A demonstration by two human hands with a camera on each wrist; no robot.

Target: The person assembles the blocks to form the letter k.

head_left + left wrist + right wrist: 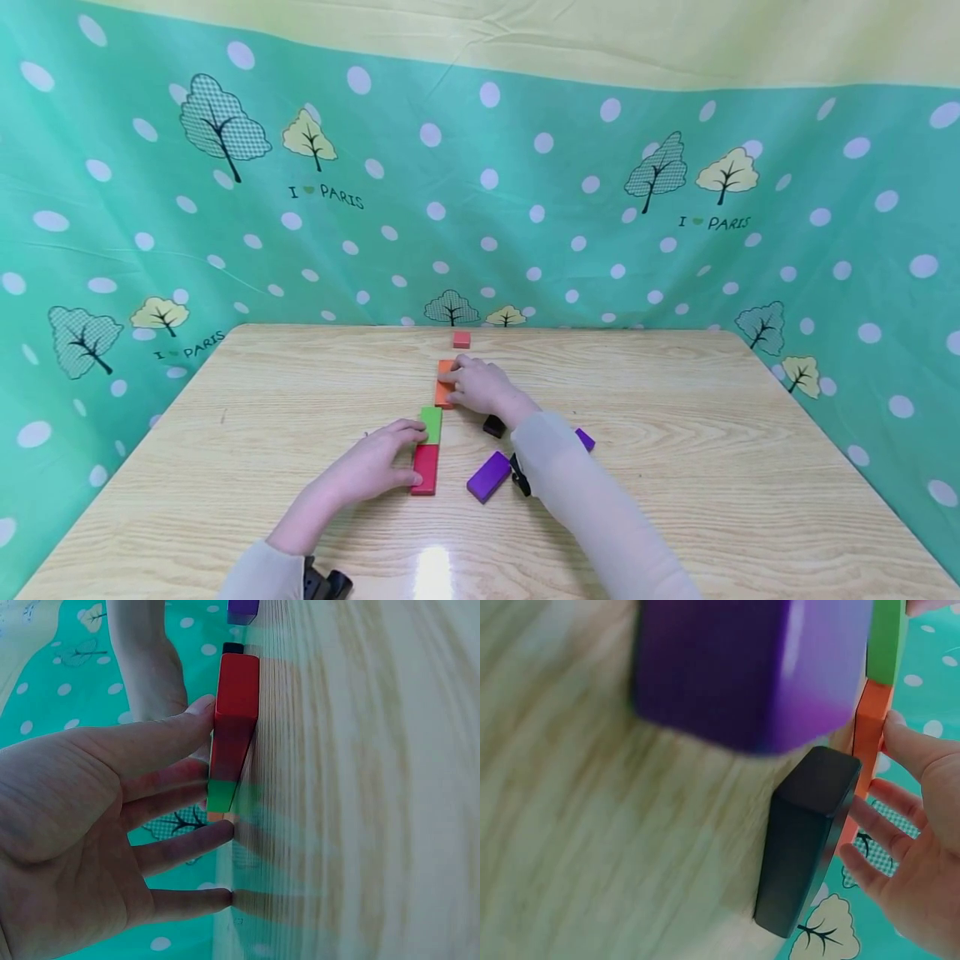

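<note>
In the head view my left hand rests beside a red block and a green block, which lie end to end. Its thumb touches the red block in the left wrist view, with the fingers spread near the green end. Farther back, my right hand rests on an orange block, just beyond the green one. The right wrist view has the thumb and fingertips of that hand along the orange block, fingers loosely extended.
A small red-pink block lies near the table's back edge. Near my right forearm are a black block, a purple block and another purple piece, partly covered by the sleeve. A patterned cloth hangs behind the table.
</note>
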